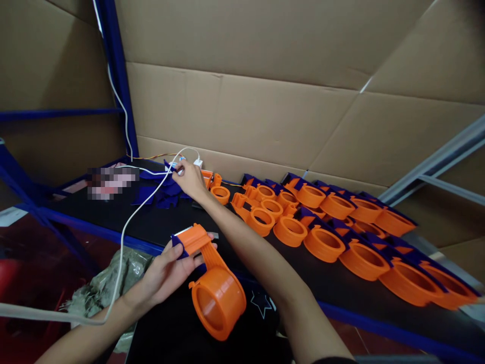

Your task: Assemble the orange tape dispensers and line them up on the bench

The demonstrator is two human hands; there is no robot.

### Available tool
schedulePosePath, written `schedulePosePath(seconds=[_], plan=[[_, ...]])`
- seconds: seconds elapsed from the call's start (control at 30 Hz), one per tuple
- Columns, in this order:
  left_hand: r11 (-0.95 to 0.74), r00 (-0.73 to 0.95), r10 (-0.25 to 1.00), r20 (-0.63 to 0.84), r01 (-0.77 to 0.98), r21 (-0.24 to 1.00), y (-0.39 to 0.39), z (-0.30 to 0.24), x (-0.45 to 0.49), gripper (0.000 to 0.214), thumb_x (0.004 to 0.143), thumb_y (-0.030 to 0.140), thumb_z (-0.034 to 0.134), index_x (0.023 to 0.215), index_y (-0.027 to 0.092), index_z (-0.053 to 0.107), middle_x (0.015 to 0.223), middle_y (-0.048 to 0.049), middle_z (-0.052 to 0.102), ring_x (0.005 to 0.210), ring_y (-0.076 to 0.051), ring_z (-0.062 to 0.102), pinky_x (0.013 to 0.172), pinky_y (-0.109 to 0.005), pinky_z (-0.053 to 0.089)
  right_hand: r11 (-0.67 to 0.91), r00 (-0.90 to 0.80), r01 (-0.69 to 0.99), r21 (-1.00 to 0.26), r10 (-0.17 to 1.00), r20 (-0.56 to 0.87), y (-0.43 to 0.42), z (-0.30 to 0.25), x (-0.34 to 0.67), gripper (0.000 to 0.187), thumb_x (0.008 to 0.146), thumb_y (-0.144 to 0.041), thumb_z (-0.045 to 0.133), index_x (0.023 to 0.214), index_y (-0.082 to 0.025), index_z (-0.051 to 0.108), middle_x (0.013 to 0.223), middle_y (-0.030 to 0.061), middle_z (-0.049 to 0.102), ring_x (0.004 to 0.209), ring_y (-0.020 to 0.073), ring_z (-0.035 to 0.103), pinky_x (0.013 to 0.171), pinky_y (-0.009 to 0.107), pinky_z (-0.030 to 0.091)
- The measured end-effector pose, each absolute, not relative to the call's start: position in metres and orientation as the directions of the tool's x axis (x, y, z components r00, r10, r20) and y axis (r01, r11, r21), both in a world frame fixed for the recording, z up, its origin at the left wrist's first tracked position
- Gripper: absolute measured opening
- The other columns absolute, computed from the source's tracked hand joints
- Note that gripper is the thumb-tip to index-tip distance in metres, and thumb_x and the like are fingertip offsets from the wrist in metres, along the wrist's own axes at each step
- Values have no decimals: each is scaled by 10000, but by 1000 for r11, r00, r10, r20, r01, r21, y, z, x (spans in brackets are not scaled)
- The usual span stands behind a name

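Note:
My left hand (166, 268) is closed around the head of an orange tape dispenser (220, 303). A metal serrated edge and a dark blue part show at its head, and its wide ring hangs toward me. Farther off, my right hand (189, 178) pinches a dark blue plastic piece (169, 166) at the fingertips, partly hidden by the hand. Under and beside it lies a pile of similar blue pieces (162, 194) on the black shelf top (144, 222). Just right of my right wrist is a small orange ring part (220, 194).
Rows of orange tape dispensers (326, 242) fill the right side of the shelf. A white cable (123, 242) loops across the front left, near my left forearm. Blue frame posts (115, 65) and cardboard walls (242, 111) enclose the back. A plastic sack (109, 278) sits below left.

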State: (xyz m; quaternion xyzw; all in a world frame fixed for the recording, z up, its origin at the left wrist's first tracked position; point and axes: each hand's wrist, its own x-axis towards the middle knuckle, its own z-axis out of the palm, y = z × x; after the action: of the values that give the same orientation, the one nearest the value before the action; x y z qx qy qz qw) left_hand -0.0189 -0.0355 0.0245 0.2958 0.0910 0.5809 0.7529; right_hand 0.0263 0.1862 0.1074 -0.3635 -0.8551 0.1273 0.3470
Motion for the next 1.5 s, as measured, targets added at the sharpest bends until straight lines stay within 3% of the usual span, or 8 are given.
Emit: schedulePosePath(seconds=[0.33, 0.5, 0.77, 1.0, 1.13, 1.27, 1.4, 1.5], plan=[[128, 261, 950, 171, -827, 547, -35, 23, -19, 482, 873, 340, 688, 1328, 194, 623, 1383, -162, 642, 1332, -381, 529, 1152, -583, 314, 295, -157, 113, -949, 948, 277, 189, 143, 34, 73, 912, -227, 583, 936, -159, 572, 735, -3, 649, 626, 99, 650, 614, 242, 606], [67, 201, 963, 177, -821, 567, -33, 23, -21, 469, 859, 326, 707, 1303, 190, 641, 1406, -157, 626, 1343, -385, 516, 1153, -584, 318, 117, -232, -54, -992, 965, 126, 171, 168, 64, 88, 883, -146, 601, 797, -150, 584, 616, -5, 619, 584, 102, 649, 603, 225, 606], [-36, 101, 976, 194, -802, 597, -32, 29, -17, 462, 832, 321, 726, 1275, 226, 640, 1468, -120, 575, 1413, -368, 436, 1172, -549, 307, -53, -454, -307, -950, 885, 98, 63, 171, 152, 85, 841, -220, 685, 868, -164, 628, 821, 36, 718, 786, 144, 740, 571, 163, 567], [47, 222, 943, 249, -827, 561, -43, 31, -21, 649, 740, 510, 755, 1319, 251, 617, 1361, -112, 654, 1282, -392, 561, 1106, -546, 393, -68, -285, -312, -948, 958, 25, -23, 115, 206, 186, 805, -275, 745, 809, -194, 578, 827, 49, 712, 712, 169, 706, 494, 220, 556], [135, 294, 931, 216, -828, 544, -44, 32, -20, 599, 750, 502, 742, 1273, 227, 646, 1314, -117, 681, 1180, -372, 630, 1053, -536, 450, 4, -209, -207, -978, 977, 49, -37, 97, 216, 204, 820, -330, 742, 790, -200, 588, 817, 52, 687, 727, 181, 686, 501, 239, 558], [160, 283, 951, 126, -797, 583, -43, 28, -18, 529, 821, 403, 709, 1294, 186, 617, 1247, -137, 710, 1229, -371, 607, 1065, -537, 440, 177, -273, 168, -970, 954, 127, -50, 84, 217, 217, 854, -376, 718, 993, -226, 647, 961, 69, 697, 869, 232, 708, 658, 334, 628], [141, 228, 971, 67, -780, 610, -45, 20, -17, 531, 864, 288, 692, 1374, 236, 554, 1265, -126, 709, 1190, -356, 644, 1036, -535, 468, 546, -249, 597, -587, 822, 511, -56, 86, 216, 705, 850, -314, 725, 1481, -329, 412, 1487, 110, 476, 1339, 321, 512, 1091, 547, 482], [154, 239, 970, 50, -759, 632, -46, 17, -17, 539, 875, 234, 686, 1393, 261, 539, 1279, -121, 706, 1187, -353, 650, 1019, -521, 487, 706, -493, 657, -264, 667, 558, -53, 90, 217, 661, 896, -221, 654, 1492, -394, 427, 1502, 67, 486, 1375, 309, 484, 1138, 559, 435]])
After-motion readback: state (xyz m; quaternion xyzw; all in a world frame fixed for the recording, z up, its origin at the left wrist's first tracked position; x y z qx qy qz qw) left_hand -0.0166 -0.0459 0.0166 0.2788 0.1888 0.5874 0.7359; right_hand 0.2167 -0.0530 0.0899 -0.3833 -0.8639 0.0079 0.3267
